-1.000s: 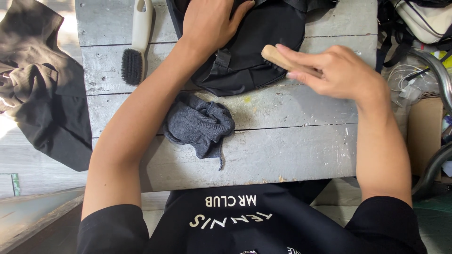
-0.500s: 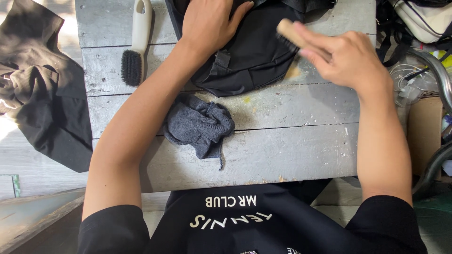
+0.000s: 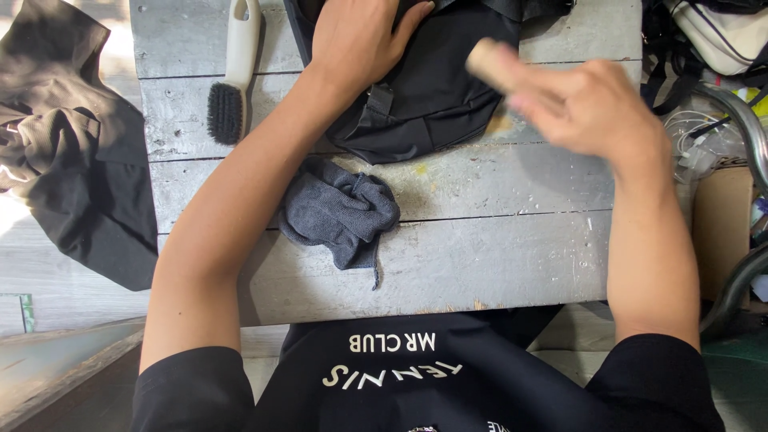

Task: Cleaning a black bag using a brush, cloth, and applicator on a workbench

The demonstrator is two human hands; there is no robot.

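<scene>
Black bag (image 3: 432, 88), upper centre, was pinned by the flat, spread left hand (image 3: 356, 36) while the right hand (image 3: 588, 108), fingers clamped round a blurred wooden brush (image 3: 490, 62), scrubbed it; the next stroke seemingly needed firm contact.

A grey plank table (image 3: 480, 256) was seen from above. A crumpled grey-blue cloth (image 3: 340, 211) lay on its near-left part. A long-handled brush with a pale handle and black bristles (image 3: 232, 76) was laid at the far-left corner, bristle end nearer the viewer. A heap of dark clothing (image 3: 68, 144) was spread on the floor to the left. Straps, a pale pouch (image 3: 720, 32) and thin white cables (image 3: 692, 132) were crowded at the right, beside a brown cardboard box (image 3: 720, 224).
</scene>
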